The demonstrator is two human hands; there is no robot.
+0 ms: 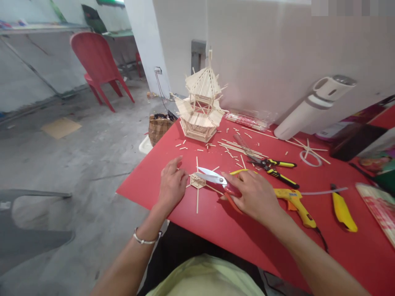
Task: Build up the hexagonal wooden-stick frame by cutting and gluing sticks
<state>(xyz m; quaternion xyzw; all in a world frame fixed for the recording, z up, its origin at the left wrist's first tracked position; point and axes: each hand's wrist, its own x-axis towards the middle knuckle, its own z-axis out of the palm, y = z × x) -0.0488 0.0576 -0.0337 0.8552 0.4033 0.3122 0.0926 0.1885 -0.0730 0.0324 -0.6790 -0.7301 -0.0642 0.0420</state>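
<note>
My right hand [257, 193] is closed round the red-orange handles of a pair of scissors [212, 176]. The blades are parted and point left, over the upper edge of a small hexagonal stick frame [197, 183]. This frame lies on the red table, with thin sticks radiating from its web-like middle. At its left side is my left hand [173, 183], fingers bent and thumb close to the forefinger. What these fingertips hold, if anything, is too small to make out. Behind the hands stands a tiered pagoda model [202, 107] built of thin wooden sticks.
Cutting pliers [274, 168], a yellow glue gun [296, 203] and a yellow-handled tool [344, 211] lie to the right. Loose sticks [240, 148] and short offcuts are scattered behind. A white flask [311, 109] stands near the wall. The table's left edge [132, 174] drops to the floor.
</note>
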